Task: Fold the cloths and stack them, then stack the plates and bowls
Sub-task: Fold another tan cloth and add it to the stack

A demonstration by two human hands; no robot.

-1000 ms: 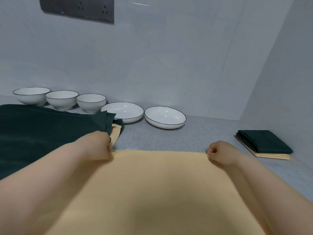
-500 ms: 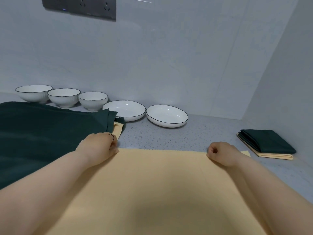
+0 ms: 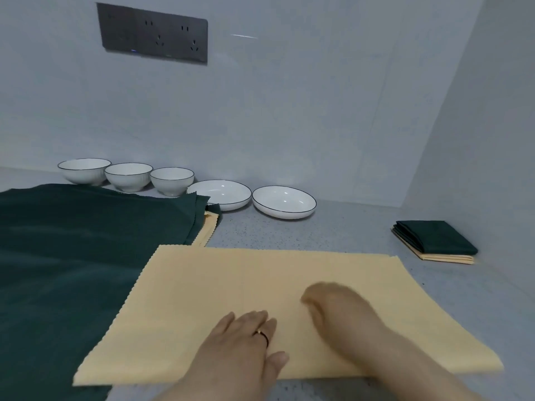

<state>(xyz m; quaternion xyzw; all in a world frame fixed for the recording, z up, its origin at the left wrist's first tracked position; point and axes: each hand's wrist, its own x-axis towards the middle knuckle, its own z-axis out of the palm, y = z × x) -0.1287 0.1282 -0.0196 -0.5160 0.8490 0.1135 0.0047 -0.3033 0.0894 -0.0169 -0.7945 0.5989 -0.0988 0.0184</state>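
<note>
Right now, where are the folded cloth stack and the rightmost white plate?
folded green and yellow cloth stack (image 3: 434,237), head view, top green cloth
rightmost white dark-rimmed plate (image 3: 284,201), head view, inner floor

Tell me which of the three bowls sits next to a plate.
The rightmost bowl: it stands beside the left plate; the middle bowl and leftmost bowl sit farther away.

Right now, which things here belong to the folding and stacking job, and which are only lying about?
Belongs to the job: yellow cloth, green cloth, folded cloth stack, left bowl, middle bowl, right bowl, left plate, right plate.
Just there: wall socket panel, counter.
</note>
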